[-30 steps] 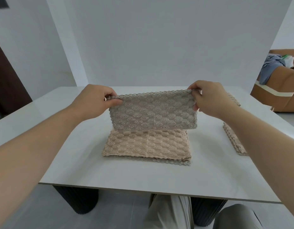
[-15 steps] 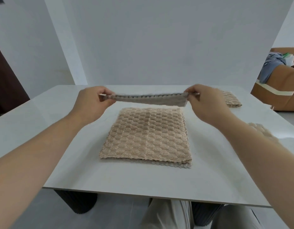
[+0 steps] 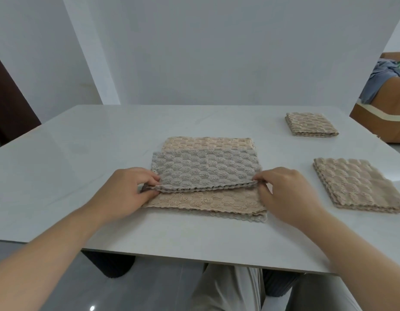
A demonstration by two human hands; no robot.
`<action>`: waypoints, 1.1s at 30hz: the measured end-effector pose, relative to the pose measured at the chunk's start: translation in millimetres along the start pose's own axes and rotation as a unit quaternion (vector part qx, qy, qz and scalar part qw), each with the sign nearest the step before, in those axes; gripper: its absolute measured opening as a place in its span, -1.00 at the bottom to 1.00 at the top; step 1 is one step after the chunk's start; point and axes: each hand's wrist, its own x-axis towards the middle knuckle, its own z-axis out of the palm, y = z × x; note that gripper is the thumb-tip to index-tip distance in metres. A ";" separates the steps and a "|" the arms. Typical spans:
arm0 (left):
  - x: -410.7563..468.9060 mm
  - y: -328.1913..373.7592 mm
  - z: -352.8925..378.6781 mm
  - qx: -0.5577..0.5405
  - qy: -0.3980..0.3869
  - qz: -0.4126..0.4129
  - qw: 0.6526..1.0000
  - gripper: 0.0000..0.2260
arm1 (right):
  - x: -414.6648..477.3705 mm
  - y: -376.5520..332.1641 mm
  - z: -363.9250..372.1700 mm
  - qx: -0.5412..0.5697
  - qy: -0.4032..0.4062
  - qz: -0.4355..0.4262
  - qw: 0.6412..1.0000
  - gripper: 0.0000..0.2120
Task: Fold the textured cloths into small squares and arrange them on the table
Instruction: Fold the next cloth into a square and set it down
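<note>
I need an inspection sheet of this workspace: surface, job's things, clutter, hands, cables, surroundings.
Surface: white table, glossy.
Job's things: grey cloth lies folded on a beige cloth; far folded square and near folded square lie at the right.
Clutter: nothing seen.
Hands: left hand and right hand each pinch a near corner of the grey cloth.
Cables: nothing seen.
Surroundings: white wall; brown box with blue garment at right.

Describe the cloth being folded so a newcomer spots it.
At the centre of the white table lies a large beige cloth. The grey cloth lies on it, near edge pinched by the left hand and right hand. It alone is grey, not beige.
</note>
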 end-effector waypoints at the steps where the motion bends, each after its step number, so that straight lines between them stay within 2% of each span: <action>1: -0.3 0.2 0.0 0.004 -0.002 -0.001 1.000 -0.84 | -1.7 1.6 1.4 -0.018 0.000 -0.004 1.000 -0.81; 3: -1.1 3.5 -3.7 0.034 -0.004 0.011 0.999 -0.82 | -4.4 3.5 3.0 -0.053 0.009 -0.005 0.999 -0.80; 7: -0.6 18.4 -13.7 0.151 -0.016 0.007 0.988 -0.57 | -5.5 -1.9 -4.9 -0.079 -0.026 -0.026 0.996 -0.75; 9: 3.6 38.4 -14.3 0.136 0.031 0.009 0.990 -0.58 | 3.5 -7.1 -11.9 -0.058 -0.028 -0.011 0.998 -0.76; 11: 18.5 65.0 -6.0 0.093 0.080 0.035 0.992 -0.68 | 24.0 -19.2 -14.2 -0.012 -0.016 0.007 1.000 -0.72; 13: 44.1 92.5 9.4 0.075 0.089 0.042 0.992 -0.75 | 52.5 -36.3 -5.0 0.031 -0.022 0.011 0.999 -0.67; 16: 85.3 115.8 43.7 0.092 0.014 -0.019 0.995 -0.62 | 90.4 -59.2 20.6 0.024 -0.086 0.009 0.996 -0.59; 19: 104.8 104.6 78.1 0.132 -0.077 -0.082 0.985 -0.54 | 101.7 -61.9 50.2 0.022 -0.169 0.017 0.985 -0.59; 21: 102.8 92.1 90.5 0.160 -0.115 -0.094 0.976 -0.50 | 98.2 -55.5 64.8 0.012 -0.204 0.023 0.979 -0.53; 26: 92.3 76.7 85.3 0.193 -0.141 -0.097 0.966 -0.41 | 94.8 -43.5 71.1 -0.028 -0.219 0.054 0.974 -0.42; 33: 81.0 38.5 67.0 0.154 -0.131 -0.181 0.963 -0.39 | 87.4 -11.5 58.5 -0.056 -0.239 0.144 0.959 -0.32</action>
